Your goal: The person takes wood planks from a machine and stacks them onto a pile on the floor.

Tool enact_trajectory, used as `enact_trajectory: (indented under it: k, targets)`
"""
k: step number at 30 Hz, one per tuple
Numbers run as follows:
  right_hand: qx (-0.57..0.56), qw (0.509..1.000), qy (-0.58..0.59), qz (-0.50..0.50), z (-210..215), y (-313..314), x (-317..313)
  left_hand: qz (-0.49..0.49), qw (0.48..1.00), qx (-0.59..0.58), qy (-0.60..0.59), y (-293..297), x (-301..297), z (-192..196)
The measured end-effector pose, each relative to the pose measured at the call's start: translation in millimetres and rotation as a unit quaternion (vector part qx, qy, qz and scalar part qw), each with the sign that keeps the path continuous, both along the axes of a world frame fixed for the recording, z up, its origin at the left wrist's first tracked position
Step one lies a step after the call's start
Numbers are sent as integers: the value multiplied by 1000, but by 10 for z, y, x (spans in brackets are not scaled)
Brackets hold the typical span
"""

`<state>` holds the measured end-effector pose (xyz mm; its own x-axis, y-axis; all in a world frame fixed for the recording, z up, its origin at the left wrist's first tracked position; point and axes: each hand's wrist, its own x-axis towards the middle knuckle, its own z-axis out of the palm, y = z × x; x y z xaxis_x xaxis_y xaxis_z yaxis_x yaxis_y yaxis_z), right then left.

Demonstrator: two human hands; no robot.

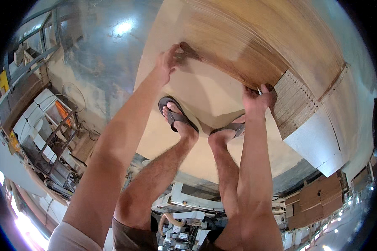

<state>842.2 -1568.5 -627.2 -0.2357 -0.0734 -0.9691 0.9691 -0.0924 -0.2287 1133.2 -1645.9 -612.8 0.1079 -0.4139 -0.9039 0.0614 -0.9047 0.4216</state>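
My left hand (168, 65) is at the left end of a brown wood-grain sheet's near edge, fingers curled at its corner. My right hand (259, 99) grips the same wood-grain sheet (238, 46) near its right end, thumb and fingers bent round the edge. A small pale sliver shows beside the right fingers; what it is I cannot tell. Beneath the sheet lies a large plain beige board (184, 154), with shadows from the sheet and my hands falling on it. Both my sandalled feet stand on this board. The fingertips are partly hidden.
Right of my right hand lie a strip with rows of small holes (295, 102) and a whitish panel (312, 138). Frames and scraps (54, 125) stand at the left. Brown cardboard (316, 198) lies at the lower right. Machinery (188, 226) is behind my legs.
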Motion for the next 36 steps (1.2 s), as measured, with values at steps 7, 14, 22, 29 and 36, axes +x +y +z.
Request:
enact_trajectory:
  k: [7,14,22,29,36]
  targets:
    - [7,999,-9,37,73,-52,40,195,970,81,122,-385,-217,-38]
    - [-39,998,16,51,-26,78,-7,111,986,28,123,-384,-202,88]
    - [22,997,13,71,374,-19,134,-104,992,-20,-71,-315,-277,180]
    - [0,972,-7,235,249,463,197,-233,963,-123,-50,-558,-378,51]
    - [65,906,-6,419,311,1058,361,-211,966,-121,-87,-586,-494,111]
